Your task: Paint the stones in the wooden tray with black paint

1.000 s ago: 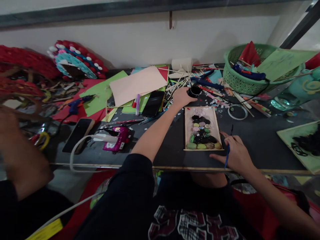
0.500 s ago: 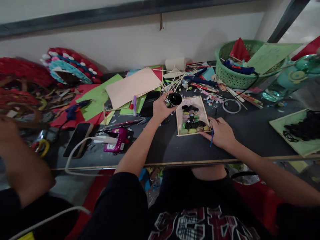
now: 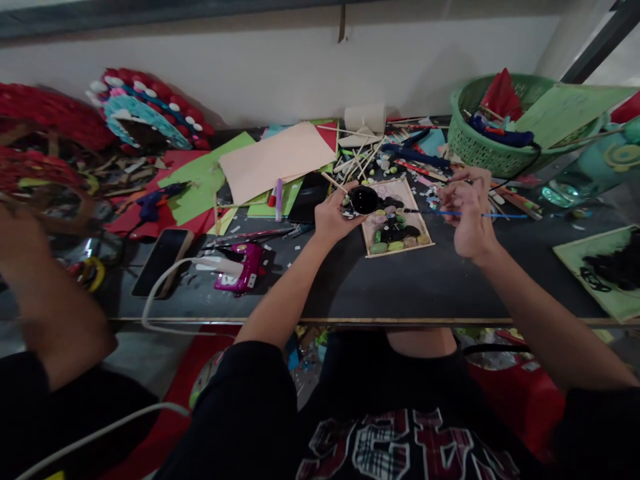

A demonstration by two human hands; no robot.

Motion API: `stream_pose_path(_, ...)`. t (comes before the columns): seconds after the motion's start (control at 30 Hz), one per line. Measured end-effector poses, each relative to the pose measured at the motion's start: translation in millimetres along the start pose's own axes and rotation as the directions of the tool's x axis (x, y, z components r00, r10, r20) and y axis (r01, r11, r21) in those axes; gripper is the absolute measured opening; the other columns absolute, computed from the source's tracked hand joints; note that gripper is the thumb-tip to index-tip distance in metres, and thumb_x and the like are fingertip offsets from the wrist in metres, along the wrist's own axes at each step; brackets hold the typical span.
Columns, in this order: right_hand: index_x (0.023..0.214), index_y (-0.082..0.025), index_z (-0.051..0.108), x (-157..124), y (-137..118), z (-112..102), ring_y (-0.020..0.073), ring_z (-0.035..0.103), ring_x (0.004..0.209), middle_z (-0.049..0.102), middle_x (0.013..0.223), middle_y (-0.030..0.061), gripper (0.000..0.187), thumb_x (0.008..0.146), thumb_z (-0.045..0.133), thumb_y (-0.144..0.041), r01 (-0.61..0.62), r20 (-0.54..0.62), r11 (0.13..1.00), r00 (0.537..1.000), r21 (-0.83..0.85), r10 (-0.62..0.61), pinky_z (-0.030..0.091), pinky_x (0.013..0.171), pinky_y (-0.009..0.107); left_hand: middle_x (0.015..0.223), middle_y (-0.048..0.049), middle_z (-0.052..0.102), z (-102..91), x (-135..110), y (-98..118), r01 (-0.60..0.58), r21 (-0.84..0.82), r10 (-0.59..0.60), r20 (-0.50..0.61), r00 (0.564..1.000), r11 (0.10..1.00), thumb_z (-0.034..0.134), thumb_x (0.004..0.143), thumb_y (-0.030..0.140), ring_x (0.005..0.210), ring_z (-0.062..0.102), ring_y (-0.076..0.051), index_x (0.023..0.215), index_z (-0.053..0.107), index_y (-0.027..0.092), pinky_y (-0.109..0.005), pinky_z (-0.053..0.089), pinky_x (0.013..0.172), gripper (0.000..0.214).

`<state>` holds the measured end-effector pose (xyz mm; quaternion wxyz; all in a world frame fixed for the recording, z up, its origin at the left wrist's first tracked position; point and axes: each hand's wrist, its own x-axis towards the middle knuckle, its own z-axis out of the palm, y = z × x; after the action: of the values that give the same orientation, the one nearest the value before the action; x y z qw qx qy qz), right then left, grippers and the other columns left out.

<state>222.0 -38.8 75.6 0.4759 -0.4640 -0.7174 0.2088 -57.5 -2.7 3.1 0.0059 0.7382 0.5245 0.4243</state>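
Both hands (image 3: 333, 217) (image 3: 467, 213) hold cup (image 3: 363, 199) and brush (image 3: 505, 215) above a cluttered table (image 3: 450, 280).

One head-worn camera is looking forward and down over the dark table (image 3: 450, 287), sitting close above the left hand (image 3: 333, 217) and right hand (image 3: 467, 213), facing the wall (image 3: 300, 73).

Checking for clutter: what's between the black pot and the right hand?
Head view: the wooden tray of painted stones lies between the black pot in the left hand and the right hand, whose blue brush reaches over it.
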Motion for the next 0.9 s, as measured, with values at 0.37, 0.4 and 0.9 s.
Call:
stream_pose_path(0.37,0.068,-0.021,0.051,48,-42,53,0.0117,0.047,0.056,0.052,0.059,0.0002,0.057,0.102,0.031,-0.062,0.289,0.184,0.948,0.947,-0.133,-0.263,0.034,0.059,0.029,0.130,-0.0057,0.071,2.4,-3,4,0.017,0.047,-0.019,0.046,0.999,0.999,0.080,0.076,0.041,0.118,0.070,-0.024,0.131,0.059,0.024,-0.031,0.059,0.096,0.061)
stream_pose_path(0.4,0.069,-0.021,0.051,48,-40,57,0.0123,0.047,0.057,0.052,0.060,0.0006,0.054,0.103,0.030,-0.058,0.315,0.204,0.930,0.939,-0.187,-0.277,0.033,0.059,0.029,0.130,-0.0056,0.071,1.6,-3,4,0.018,0.042,-0.020,0.046,0.999,0.999,0.080,0.076,0.041,0.119,0.070,-0.024,0.131,0.059,0.024,-0.032,0.059,0.097,0.061)
stream_pose_path(0.9,0.074,-0.023,0.059,45,-11,60,0.0134,0.056,0.059,0.053,0.063,0.0020,0.067,0.090,0.032,-0.082,-0.073,0.054,0.975,0.997,0.212,0.063,0.041,0.055,0.030,0.134,-0.0062,0.069,-2.2,3,10,0.045,0.038,-0.050,0.128,0.990,0.998,0.079,0.078,0.041,0.123,0.067,-0.024,0.132,0.061,0.024,-0.035,0.058,0.099,0.060)
